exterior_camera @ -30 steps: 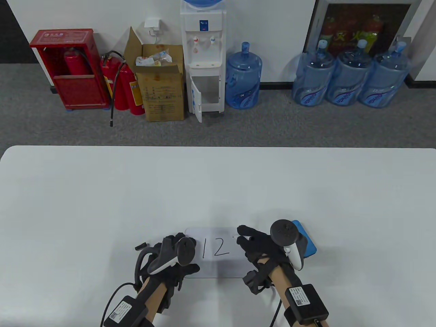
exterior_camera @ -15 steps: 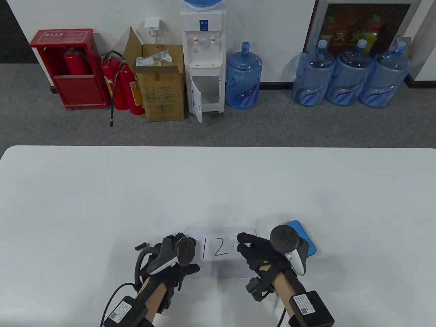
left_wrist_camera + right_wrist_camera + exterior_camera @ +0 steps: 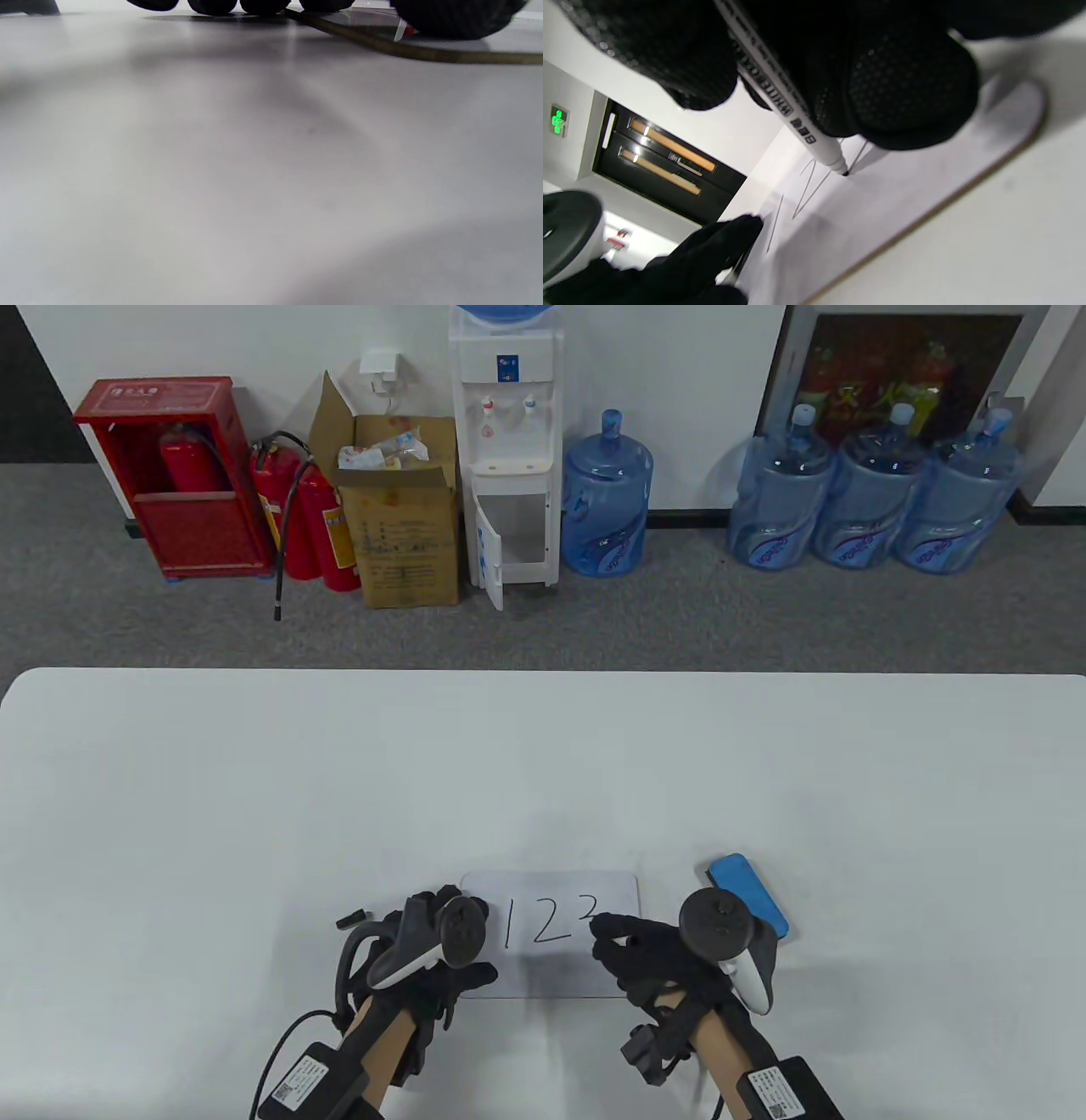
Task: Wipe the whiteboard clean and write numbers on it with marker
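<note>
A small whiteboard (image 3: pixel 551 971) lies at the table's near edge with 1, 2 and most of a 3 in thin black strokes. My right hand (image 3: pixel 632 946) pinches a white marker (image 3: pixel 780 97), its black tip touching the whiteboard (image 3: pixel 882 203) at the lower part of the 3. My left hand (image 3: pixel 433 903) rests flat on the board's left edge, fingers straight. In the left wrist view its fingertips (image 3: pixel 212 5) press down beside the board's brown edge (image 3: pixel 424 53). A blue eraser (image 3: pixel 751 892) lies on the table just right of the board, behind my right hand.
A small black marker cap (image 3: pixel 349 918) lies on the white table (image 3: pixel 543 780) left of my left hand. Beyond the table's far edge stand fire extinguishers, a cardboard box, a water dispenser and several blue water bottles.
My right hand has drawn back toward the near edge while tracing the 3, which has grown from a short top stroke. More of the eraser now shows. The left hand has not moved.
</note>
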Demonstrator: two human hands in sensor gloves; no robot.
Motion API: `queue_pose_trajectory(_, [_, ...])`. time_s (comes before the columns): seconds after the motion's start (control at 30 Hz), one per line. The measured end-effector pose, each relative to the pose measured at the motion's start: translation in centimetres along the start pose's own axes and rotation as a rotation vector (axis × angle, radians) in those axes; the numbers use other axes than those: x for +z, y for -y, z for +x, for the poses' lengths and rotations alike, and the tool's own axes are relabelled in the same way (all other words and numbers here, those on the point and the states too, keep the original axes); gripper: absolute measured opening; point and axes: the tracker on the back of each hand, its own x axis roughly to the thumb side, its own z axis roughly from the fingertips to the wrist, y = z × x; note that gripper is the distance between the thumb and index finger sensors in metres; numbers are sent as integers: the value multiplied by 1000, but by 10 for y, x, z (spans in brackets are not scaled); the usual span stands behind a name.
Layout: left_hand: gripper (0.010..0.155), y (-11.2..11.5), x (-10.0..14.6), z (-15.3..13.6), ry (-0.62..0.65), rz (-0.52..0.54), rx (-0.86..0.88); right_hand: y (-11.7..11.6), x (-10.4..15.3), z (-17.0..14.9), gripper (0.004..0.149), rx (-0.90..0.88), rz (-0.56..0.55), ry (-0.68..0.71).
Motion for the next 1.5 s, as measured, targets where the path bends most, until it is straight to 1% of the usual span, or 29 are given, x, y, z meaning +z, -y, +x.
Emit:
queue_pose_trajectory(0.07, [78,0,0,0,-1,-6,3,-1,0,0,52,-7,0,5])
queue_pose_trajectory(0.13, [78,0,0,0,-1,-7,4,3,0,-5,53,-48,-19,0])
queue_pose_trajectory(0.23, [78,1,0,0,-1,-7,4,18,2,-18,53,-140,-74,-27])
queue_pose_trajectory(0.37, [78,1,0,0,-1,-7,4,31,7,-29,54,-221,-105,-35])
queue_pose_trajectory(0.6, [79,-3,-1,-4,-3,0,16,43,12,-30,55,-274,-118,-9])
queue_pose_trajectory(0.67, [80,-10,-1,-9,-17,11,54,45,12,-31,55,-278,-116,0])
queue_pose_trajectory(0.73, [79,-22,2,-15,-25,37,95,48,13,-33,55,-268,-112,9])
queue_pose_trajectory(0.83, [77,-44,8,-28,-61,70,95,52,13,-36,55,-283,-121,5])
queue_pose_trajectory(0.87, [75,-55,12,-36,-91,90,77,54,13,-38,55,-294,-122,1])
queue_pose_trajectory(0.93, [70,-68,17,-51,-150,110,30,56,13,-39,56,-298,-126,-1])
queue_pose_trajectory(1.0, [65,-73,19,-68,-222,116,-19,58,13,-40,56,-299,-130,0])
queue_pose_trajectory(1.07, [63,-71,20,-81,-280,86,-58,60,13,-39,56,-309,-133,1])
queue_pose_trajectory(1.17, [62,-57,17,-94,-335,41,-107,61,14,-38,56,-313,-135,8])
queue_pose_trajectory(1.3, [61,-39,7,-98,-380,-7,-153,60,14,-37,56,-302,-131,15])
queue_pose_trajectory(1.37, [61,-33,2,-100,-389,-33,-148,59,14,-37,56,-296,-129,17])
queue_pose_trajectory(1.4, [59,-30,0,-100,-396,-29,-144,59,14,-37,56,-293,-128,18])
queue_pose_trajectory(1.43, [54,-28,-3,-99,-395,-27,-147,59,14,-37,56,-292,-127,18])
queue_pose_trajectory(1.5, [52,-25,-6,-99,-393,-30,-147,59,14,-37,56,-296,-128,16])
